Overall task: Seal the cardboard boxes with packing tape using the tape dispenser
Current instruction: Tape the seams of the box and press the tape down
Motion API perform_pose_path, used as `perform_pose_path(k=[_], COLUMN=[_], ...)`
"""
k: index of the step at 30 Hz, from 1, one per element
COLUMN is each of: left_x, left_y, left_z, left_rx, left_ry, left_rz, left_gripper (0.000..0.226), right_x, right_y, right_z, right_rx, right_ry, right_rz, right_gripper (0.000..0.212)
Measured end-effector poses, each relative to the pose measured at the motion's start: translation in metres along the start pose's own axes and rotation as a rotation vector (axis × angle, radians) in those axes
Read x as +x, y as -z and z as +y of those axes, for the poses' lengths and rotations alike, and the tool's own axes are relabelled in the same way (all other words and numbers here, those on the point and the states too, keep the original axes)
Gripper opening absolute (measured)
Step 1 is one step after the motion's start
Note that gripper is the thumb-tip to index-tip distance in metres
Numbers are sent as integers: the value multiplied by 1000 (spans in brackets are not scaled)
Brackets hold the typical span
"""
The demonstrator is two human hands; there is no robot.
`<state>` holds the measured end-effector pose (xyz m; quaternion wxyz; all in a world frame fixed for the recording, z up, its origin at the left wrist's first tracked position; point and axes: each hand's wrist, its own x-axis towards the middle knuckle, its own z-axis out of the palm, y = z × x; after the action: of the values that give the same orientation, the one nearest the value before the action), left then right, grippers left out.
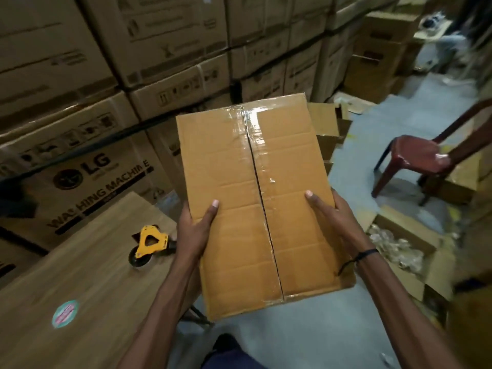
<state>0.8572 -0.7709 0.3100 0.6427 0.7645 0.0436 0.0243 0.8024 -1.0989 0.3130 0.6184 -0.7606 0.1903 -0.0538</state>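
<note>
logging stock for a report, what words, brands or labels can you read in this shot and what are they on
"LG": big carton, left.
"WASHING MACHINE": same carton; one letter sits on a seam.
Round sticker on the table: too blurred.
Stacked cartons behind: print and symbols too blurred.
Held box: no text.

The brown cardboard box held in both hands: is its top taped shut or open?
Taped shut. On the brown cardboard box, glossy clear tape runs along the centre seam, and both flaps lie flat and closed.
</note>
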Motion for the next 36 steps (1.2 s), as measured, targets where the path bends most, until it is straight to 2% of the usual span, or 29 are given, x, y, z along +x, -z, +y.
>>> perform_pose_path(k=[6, 10, 12, 15, 17, 21, 27, 32, 36], left_x=[24, 61, 87, 137, 173, 239, 308, 367, 407], left_y=[-88, -131, -150, -176, -191, -213, -224, -225, -234], left_z=[-8, -29, -41, -52, -55, -57, -71, -118, -123], left_rx=[-5, 45, 51, 29, 25, -12, -33, 44, 17], left_ry=[60, 92, 124, 253, 311, 364, 402, 493, 572], left_rz=[-155, -175, -172, -108, -50, 12, 118, 216, 332], left_gripper=[67, 65, 74, 91, 86, 69, 49, 70, 51], right_x=[28, 75, 110, 167, 213, 313, 436, 533, 606], right_y=[58, 75, 79, 71, 68, 60, 20, -31, -77], right_z=[39, 59, 67, 51, 41, 29, 0, -10, -5], right_rx=[15, 16, 3, -3, -25, -126, -221, -258, -329], right_ry=[-98, -161, -184, -182, -191, -243, -285, -312, -297], right_rz=[95, 115, 95, 44, 14, -92, -231, -373, -492], right_gripper=[71, 71, 69, 47, 32, 61, 56, 39, 51])
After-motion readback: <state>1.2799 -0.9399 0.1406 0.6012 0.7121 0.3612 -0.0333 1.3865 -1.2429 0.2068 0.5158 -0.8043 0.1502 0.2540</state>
